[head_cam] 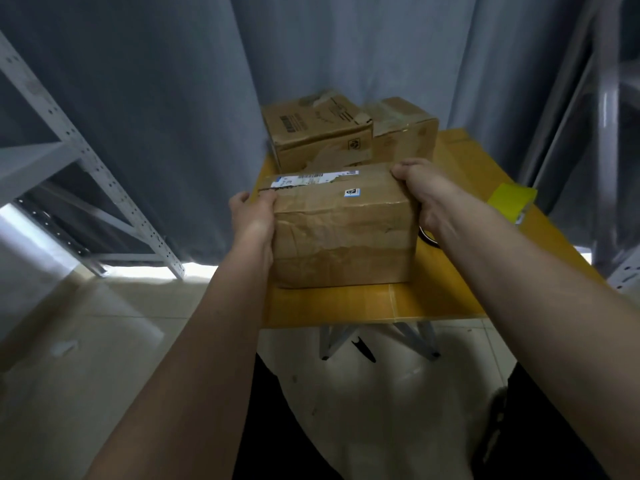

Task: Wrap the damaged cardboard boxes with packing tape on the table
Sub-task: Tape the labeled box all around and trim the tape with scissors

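Head view: left hand (251, 216), right hand (420, 195) grip crumpled box (343, 233) ends; possibly resting on table (381, 303).

A grey curtain (194, 98) hangs across the whole background, from 10 o'clock round to 2 o'clock, falling in long folds to the floor. At 9 o'clock, in front of it, stands a pale metal shelving rack (86, 161) with perforated uprights and a slanting brace. A second grey metal frame (606, 140) rises at 3 o'clock. The floor (86, 334) is laid with light glossy tiles, spreading from 8 o'clock across to 6 o'clock, with a bright strip where the curtain's hem ends. A small pale scrap (64, 347) lies on the tiles at 8 o'clock.
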Demonstrator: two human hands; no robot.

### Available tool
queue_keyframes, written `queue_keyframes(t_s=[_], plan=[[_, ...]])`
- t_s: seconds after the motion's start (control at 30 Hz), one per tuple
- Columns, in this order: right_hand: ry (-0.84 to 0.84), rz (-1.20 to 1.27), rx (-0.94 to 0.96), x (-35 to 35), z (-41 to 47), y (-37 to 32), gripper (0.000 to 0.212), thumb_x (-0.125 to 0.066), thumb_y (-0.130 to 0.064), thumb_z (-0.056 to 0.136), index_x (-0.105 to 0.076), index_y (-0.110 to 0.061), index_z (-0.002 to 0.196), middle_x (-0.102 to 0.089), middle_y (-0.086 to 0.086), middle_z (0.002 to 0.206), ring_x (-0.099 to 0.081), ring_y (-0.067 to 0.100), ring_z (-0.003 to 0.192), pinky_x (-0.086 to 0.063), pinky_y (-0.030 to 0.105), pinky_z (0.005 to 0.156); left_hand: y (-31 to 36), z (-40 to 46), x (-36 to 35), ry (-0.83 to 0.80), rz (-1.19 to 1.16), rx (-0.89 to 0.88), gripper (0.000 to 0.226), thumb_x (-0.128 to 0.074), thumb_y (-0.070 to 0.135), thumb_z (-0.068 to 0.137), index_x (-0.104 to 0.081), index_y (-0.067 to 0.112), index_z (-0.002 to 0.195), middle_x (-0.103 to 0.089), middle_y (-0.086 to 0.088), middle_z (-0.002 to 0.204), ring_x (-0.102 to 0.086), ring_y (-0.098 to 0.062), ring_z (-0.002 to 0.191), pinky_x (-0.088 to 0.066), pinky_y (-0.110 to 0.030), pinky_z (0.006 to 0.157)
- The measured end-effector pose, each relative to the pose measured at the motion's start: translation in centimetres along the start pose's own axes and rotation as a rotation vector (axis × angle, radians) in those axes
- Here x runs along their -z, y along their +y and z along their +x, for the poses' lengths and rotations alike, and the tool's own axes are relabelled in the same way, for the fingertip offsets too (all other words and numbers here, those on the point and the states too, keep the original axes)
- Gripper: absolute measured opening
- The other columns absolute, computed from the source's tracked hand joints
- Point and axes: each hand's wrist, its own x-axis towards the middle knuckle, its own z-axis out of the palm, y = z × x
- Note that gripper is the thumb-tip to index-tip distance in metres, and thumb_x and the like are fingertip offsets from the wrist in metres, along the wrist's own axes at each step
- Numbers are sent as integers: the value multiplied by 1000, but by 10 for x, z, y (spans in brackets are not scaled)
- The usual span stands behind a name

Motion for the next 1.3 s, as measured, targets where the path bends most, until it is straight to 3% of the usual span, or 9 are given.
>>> queue_keyframes(t_s=[0.1,0.2,0.27,0.37,0.43,0.53,0.67,0.9,1.3], plan=[[-35,-83,7,11,-3,1,19,-57,-30,95,-60,-16,107,-67,4,104,-63,20,93,-51,39,87,3,-10,-6,167,173,-166,57,-57,32,93,-36,12,143,-43,-11,141,-44,-28,127,-35,-33,107],[115,-124,203,26,0,-9,23,-51,-20,97,-57,-10,117,-60,3,109,-57,20,100,-47,33,92,12,-52,-16,396,249,-779,49,-60,19,92,-45,-2,133,-46,-21,134,-42,-32,126,-26,-16,105],[266,-138,345,41,1,-18,18,-45,-5,96,-54,-14,109,-59,1,108,-58,18,104,-49,29,95,13,-81,-34,279,174,-1159,44,-60,3,86,-49,-11,127,-50,-26,125,-52,-33,116,-39,-25,103],[488,-207,458,73,2,-24,37,-38,7,88,-57,-13,112,-59,0,108,-57,14,107,-48,27,96,-5,-124,-70,-134,179,-1371,40,-55,-1,83,-53,-11,122,-56,-24,117,-58,-30,106,-51,-37,90],[667,-290,413,99,7,-17,45,-38,9,84,-54,-10,121,-55,4,122,-52,17,116,-42,25,99,-27,-143,-90,-485,325,-1253,39,-56,7,87,-55,0,125,-58,-14,119,-57,-23,107,-49,-34,91],[807,-348,202,134,18,11,43,-41,3,89,-48,-10,130,-45,11,138,-41,25,129,-30,24,101,-62,-144,-116,-843,618,-727,48,-62,22,92,-48,15,138,-52,-3,137,-51,-17,123,-44,-33,100],[550,-377,3,154,24,51,43,-44,-1,96,-40,-2,139,-45,19,142,-43,30,131,-32,23,99,-81,-124,-153,-846,608,-255,56,-65,25,92,-43,16,143,-47,-2,146,-49,-21,129,-42,-43,108],[371,-485,-62,155,38,72,34,-53,-9,96,-50,4,128,-54,24,132,-54,31,114,-41,40,98,-84,-111,-186,-800,513,-74,63,-68,10,86,-43,15,143,-54,-5,140,-53,-23,124,-45,-44,105],[270,-245,171,162,22,73,31,-55,4,91,-54,-12,117,-59,6,98,-57,16,85,-47,26,70,-85,-112,-198,-737,670,-241,47,-73,17,84,-57,19,129,-60,-8,129,-53,-29,118,-45,-41,99]])
